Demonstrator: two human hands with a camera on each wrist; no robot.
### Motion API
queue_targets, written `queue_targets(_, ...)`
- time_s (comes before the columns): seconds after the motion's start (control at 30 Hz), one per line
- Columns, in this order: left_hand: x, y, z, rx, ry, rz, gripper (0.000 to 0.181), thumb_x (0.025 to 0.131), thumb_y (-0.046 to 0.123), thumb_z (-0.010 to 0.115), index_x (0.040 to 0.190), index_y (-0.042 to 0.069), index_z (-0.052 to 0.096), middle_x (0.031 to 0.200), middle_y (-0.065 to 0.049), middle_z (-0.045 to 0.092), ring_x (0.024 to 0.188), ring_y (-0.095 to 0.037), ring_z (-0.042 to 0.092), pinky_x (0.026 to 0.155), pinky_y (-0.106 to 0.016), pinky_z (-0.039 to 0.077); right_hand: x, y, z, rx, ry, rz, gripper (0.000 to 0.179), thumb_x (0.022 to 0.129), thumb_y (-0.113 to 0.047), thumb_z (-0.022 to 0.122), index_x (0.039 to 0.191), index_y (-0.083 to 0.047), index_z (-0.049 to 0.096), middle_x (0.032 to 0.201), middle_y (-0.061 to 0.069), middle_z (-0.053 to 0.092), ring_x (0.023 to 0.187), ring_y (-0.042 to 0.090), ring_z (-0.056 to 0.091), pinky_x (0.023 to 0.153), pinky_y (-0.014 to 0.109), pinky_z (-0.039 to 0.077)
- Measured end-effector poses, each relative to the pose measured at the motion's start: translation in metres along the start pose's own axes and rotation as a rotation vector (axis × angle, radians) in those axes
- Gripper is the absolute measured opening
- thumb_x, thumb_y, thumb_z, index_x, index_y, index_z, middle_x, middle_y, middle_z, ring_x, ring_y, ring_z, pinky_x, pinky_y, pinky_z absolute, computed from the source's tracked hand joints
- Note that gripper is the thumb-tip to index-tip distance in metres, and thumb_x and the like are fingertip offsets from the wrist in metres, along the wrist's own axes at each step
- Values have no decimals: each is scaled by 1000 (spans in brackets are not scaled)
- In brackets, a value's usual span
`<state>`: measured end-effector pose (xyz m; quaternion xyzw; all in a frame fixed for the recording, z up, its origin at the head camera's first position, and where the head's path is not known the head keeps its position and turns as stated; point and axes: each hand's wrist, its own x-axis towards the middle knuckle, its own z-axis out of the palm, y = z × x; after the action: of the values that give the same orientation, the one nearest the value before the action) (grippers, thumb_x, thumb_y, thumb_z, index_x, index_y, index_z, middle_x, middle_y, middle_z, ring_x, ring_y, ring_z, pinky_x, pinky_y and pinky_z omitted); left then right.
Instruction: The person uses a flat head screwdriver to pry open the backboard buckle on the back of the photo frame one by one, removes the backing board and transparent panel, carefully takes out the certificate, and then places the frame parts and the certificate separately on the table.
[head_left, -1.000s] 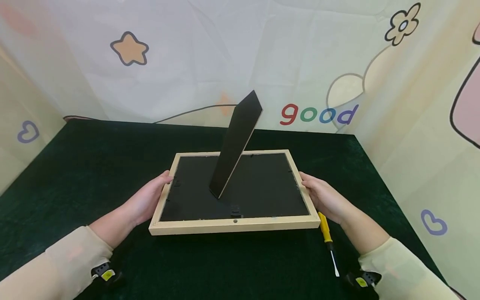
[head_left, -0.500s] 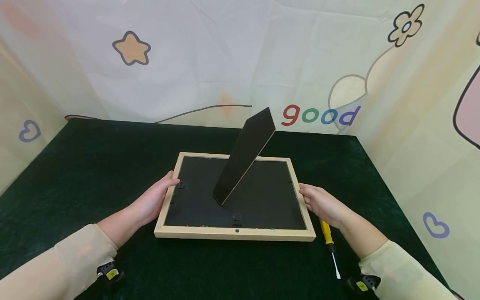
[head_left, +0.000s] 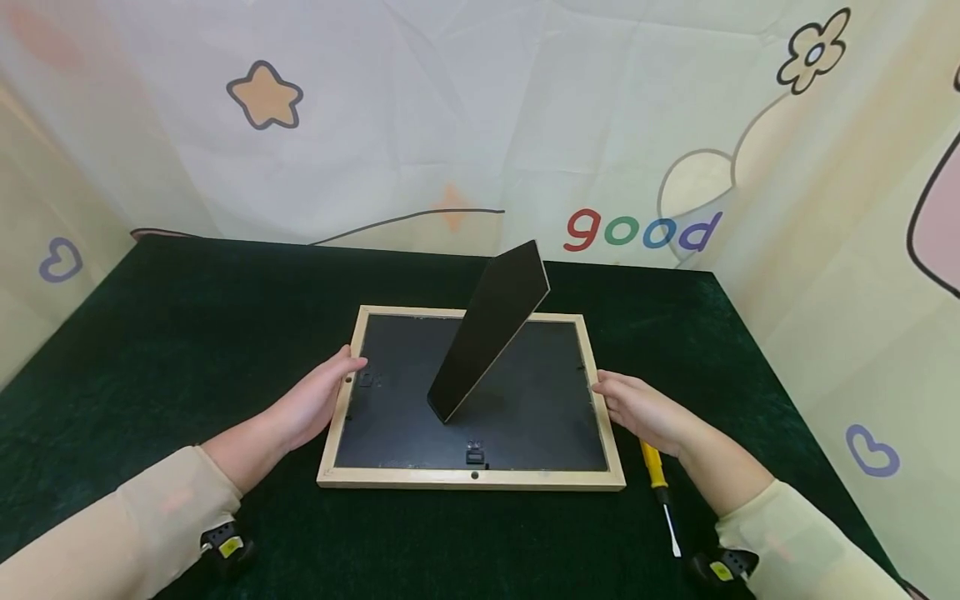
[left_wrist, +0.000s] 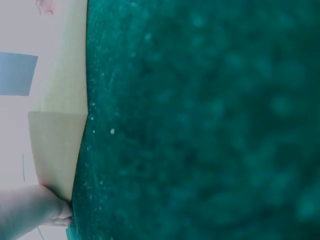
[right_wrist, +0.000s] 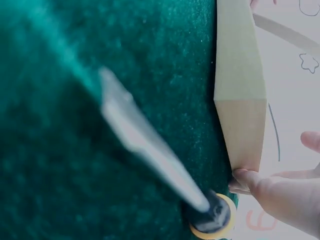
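Observation:
A light wooden picture frame lies face down on the dark green cloth, its black backing board upward. From the backing a black easel stand sticks up, tilted away and to the right. My left hand holds the left side of the frame, with the thumb over the rim. At the right side, my right hand grips the rim between thumb and fingers. Both wrist views show the frame's pale edge close to the cloth. Fingers under the frame are hidden.
Beside the frame's right corner, below my right hand, lies a flat-tipped screwdriver with a yellow handle, its blade toward me. Green cloth covers the table. A printed curtain hangs behind and at both sides.
The frame's near edge has come down toward me and the frame now looks flatter. Its stand has dropped lower in view. Both hands have kept hold, the right moving slightly nearer.

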<state>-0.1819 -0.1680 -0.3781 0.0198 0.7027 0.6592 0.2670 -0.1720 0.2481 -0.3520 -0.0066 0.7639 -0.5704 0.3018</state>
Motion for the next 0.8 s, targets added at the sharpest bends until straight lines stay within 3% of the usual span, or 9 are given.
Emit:
queue_targets(0.13, 0, 1, -1, 44, 0, 4, 78, 99, 40, 34, 145, 7, -20, 151, -8, -26, 136, -28, -25, 107, -55, -9, 1, -1, 3, -9, 13, 4, 62, 101, -22, 31, 144, 9, -1, 152, 27, 0, 139, 38, 6, 109, 48, 13)
queue_targets(0.2, -1, 2, -3, 118, 0, 5, 78, 99, 39, 35, 145, 5, -18, 152, -11, -23, 138, -31, -21, 107, -57, -5, 2, -2, 4, -15, 26, 9, 62, 101, -22, 32, 145, 9, 0, 152, 26, 0, 139, 37, 5, 109, 48, 13)
queue_targets(0.33, -3, 4, -9, 417, -7, 39, 83, 97, 41, 43, 146, 0, -10, 153, -21, -7, 139, -39, 1, 106, -58, 13, 5, -8, 9, -16, 67, -49, 60, 102, -20, 31, 146, 6, -1, 153, 22, -2, 140, 34, 3, 110, 47, 12)
queue_targets(0.43, -8, 4, -13, 631, -31, 92, 87, 95, 40, 50, 146, -4, -4, 152, -26, 1, 136, -43, 15, 103, -57, 25, 9, -20, 14, 41, 87, -163, 59, 103, -24, 29, 148, 1, 1, 155, 15, 3, 141, 27, 8, 110, 43, 13)
queue_targets(0.63, -18, 3, -14, 885, -108, 147, 94, 89, 46, 57, 147, -5, 2, 153, -23, -4, 138, -41, 10, 104, -57, 24, 15, -37, 22, 183, 175, -273, 64, 102, -34, 37, 147, 2, 10, 149, 15, 28, 131, 23, 36, 101, 31, 33)
queue_targets(0.8, -29, 3, -16, 1170, -122, 177, 105, 79, 62, 60, 147, -2, 12, 154, -19, 2, 138, -40, 9, 103, -58, 24, 19, -39, 21, 141, 329, -301, 58, 98, -40, 44, 139, 0, 35, 135, 15, 49, 114, 16, 56, 92, 24, 43)
